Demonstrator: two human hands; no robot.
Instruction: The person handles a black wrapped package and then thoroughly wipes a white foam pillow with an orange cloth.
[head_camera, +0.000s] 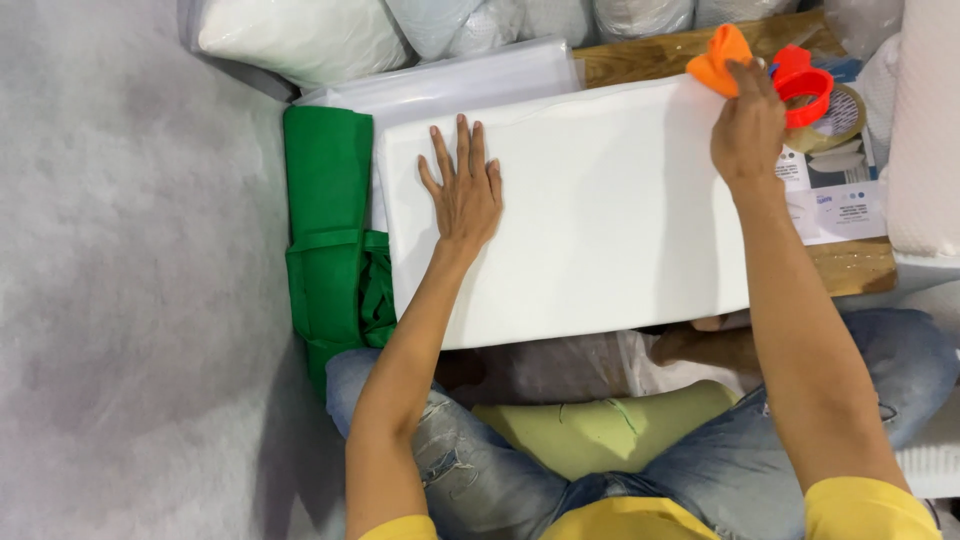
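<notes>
A large flat white slab (600, 210), like a foam pad or wrapped package, lies in front of me over my knees. My left hand (463, 190) rests flat on its left part with the fingers spread. My right hand (748, 125) is at the slab's far right corner, fingers closed on an orange cloth (718, 58). Just right of that hand sits a red tape dispenser (805, 88) with a roll of tape.
Green fabric bags (330, 240) lie folded left of the slab. White stuffed pillows in plastic (300, 35) pile up at the back. A wooden board (850, 265) with printed paper sheets (840, 200) lies to the right. Grey felt floor (130, 280) spreads left.
</notes>
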